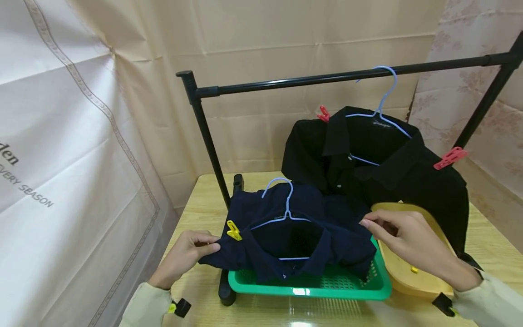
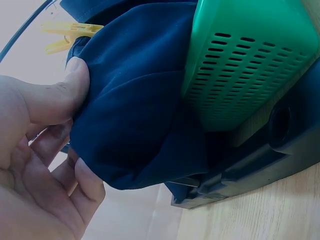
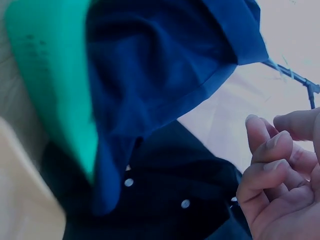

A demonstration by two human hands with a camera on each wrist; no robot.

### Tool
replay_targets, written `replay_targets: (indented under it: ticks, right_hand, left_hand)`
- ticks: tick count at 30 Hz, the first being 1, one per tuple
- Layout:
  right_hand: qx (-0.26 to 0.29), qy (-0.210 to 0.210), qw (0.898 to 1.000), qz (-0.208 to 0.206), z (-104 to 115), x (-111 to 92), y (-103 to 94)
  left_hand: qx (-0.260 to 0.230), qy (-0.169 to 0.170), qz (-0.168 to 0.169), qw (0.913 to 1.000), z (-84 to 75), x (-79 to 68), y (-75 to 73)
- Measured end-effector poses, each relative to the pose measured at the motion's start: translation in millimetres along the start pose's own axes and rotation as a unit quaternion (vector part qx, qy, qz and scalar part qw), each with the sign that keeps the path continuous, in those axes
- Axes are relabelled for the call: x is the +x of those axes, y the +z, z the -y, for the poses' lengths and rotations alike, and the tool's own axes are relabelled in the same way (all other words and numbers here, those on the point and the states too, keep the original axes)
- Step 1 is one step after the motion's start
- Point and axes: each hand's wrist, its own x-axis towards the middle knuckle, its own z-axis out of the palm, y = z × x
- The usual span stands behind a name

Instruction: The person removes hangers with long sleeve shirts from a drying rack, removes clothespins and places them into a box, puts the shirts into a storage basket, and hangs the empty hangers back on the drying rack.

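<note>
A navy collared shirt (image 1: 343, 222) lies over a green plastic basket (image 1: 310, 293), a light-blue hanger (image 1: 288, 209) inside its neck. One yellow clothespin (image 1: 234, 230) is clipped at its left shoulder in the head view. My left hand (image 1: 189, 254) pinches the navy cloth (image 2: 135, 110) just outside that clothespin, thumb on top. At the shirt's other side is my right hand (image 1: 408, 238), close to the cloth in the head view. The right wrist view shows its fingers (image 3: 272, 150) loosely bent, apart from the shirt, with nothing between them and the thumb.
A black shirt (image 1: 425, 200) hangs by a blue hanger from the black rail (image 1: 286, 83), red clothespins (image 1: 451, 158) at both shoulders. Right of the basket stands a yellow tub (image 1: 412, 284) with a small yellow item inside. The rack's foot (image 1: 227, 290) lies left of the basket.
</note>
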Motion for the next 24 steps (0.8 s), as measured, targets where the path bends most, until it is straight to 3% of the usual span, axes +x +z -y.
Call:
replay_targets:
  ticks: [11,24]
  right_hand:
    - [0.051,-0.018,0.998,0.025,19.0,17.3,11.3]
    - [0.089,-0.068,0.993,0.046,42.7,37.8,29.3]
  left_hand:
    - [0.001,0.002,0.001,1.0000,-3.1,1.4,-0.2]
    - [0.007,0.010,-0.006,0.9999,-2.2,-0.8,-0.7]
